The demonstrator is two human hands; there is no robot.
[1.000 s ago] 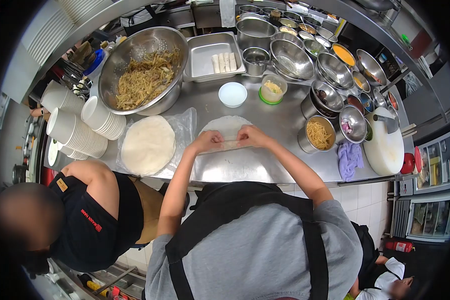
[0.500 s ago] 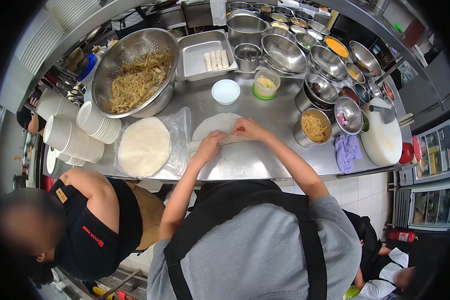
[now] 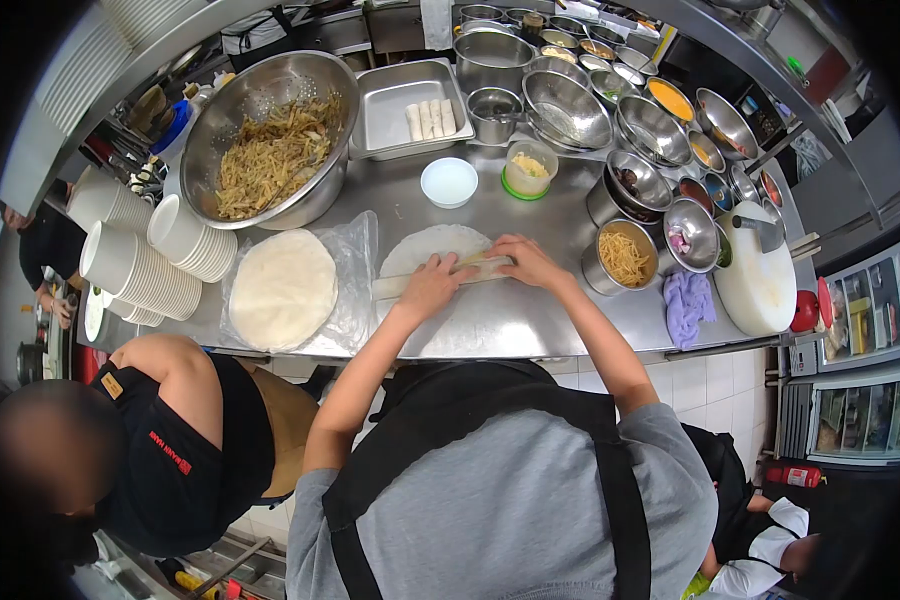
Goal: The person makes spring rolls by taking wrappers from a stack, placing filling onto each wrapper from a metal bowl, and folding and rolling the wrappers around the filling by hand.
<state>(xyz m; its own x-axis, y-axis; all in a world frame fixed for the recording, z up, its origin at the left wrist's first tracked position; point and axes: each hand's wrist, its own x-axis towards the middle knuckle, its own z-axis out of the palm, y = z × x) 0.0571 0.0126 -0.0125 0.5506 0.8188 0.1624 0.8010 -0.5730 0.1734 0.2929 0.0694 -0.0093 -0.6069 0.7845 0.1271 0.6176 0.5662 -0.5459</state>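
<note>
A round thin wrapper (image 3: 432, 243) lies on the steel table in front of me, its near edge folded over into a long flat roll (image 3: 394, 287). My left hand (image 3: 433, 284) rests on the middle of the fold with its fingers bent over it. At the right end of the fold, my right hand (image 3: 521, 262) has its fingers closed on the wrapper. To the left, a stack of round wrappers (image 3: 282, 290) sits on a clear plastic sheet (image 3: 353, 262). Beyond the wrapper stand a small white bowl (image 3: 449, 183) and a tub with a green rim (image 3: 528, 170).
A large colander of shredded filling (image 3: 273, 160), a tray (image 3: 383, 110) with several white rolls and many metal bowls (image 3: 653, 130) line the back. White cup stacks (image 3: 148, 275) stand left. A co-worker (image 3: 185, 430) is at the left; a purple cloth (image 3: 688, 307) lies right.
My right hand has moved right along the fold, and my left hand slightly right, its fingers now over the fold. The view has shifted slightly.
</note>
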